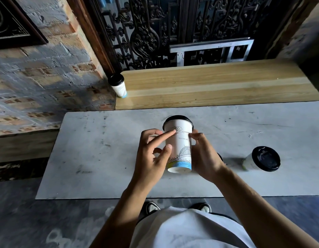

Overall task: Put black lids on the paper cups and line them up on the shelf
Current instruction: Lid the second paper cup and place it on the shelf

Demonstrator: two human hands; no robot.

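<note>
One lidded white paper cup (pixel 119 86) stands at the pale wooden shelf's (pixel 217 83) left end. Over the grey table's (pixel 101 158) middle, the left hand (pixel 153 156) and right hand (pixel 205 154) pinch a tilted, black-lidded printed paper cup (pixel 179 145); a loose lid could pop off. Another lidded cup (pixel 260 159) sits toward the right edge. Brick wall (pixel 47 86) at left.

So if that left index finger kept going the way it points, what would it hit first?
It already rests on the held cup, so the left hand meets that first. Past it, probably the right hand; depth is unclear.
</note>
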